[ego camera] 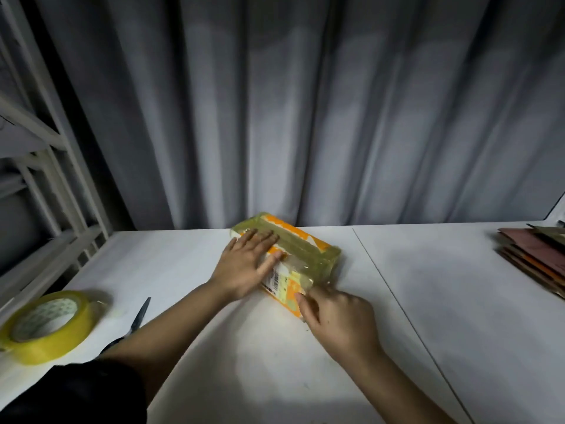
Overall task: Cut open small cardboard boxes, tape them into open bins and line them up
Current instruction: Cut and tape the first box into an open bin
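On the white surface (275, 362), the right hand (339, 316) touches the near end of the taped orange box (293, 255); its grip cannot be told. The left hand (244, 264) presses flat on the box's top, fingers straight. Tape roll (46, 325) and scissors (137, 319) lie left.

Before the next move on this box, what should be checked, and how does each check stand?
1. Box steadied: ok, the left hand lies flat on it with straight fingers.
2. Tape strip pressed down: cannot tell, the right hand works at the near end, contact blurred.
3. Scissors within reach and out of the hands' way: ok, on the table to the left.
4. Tape roll at hand: ok, at the left edge.
5. Box cut open: cannot tell, its top looks taped over.
6. Flat cardboard stack clear of the work: ok, far right.
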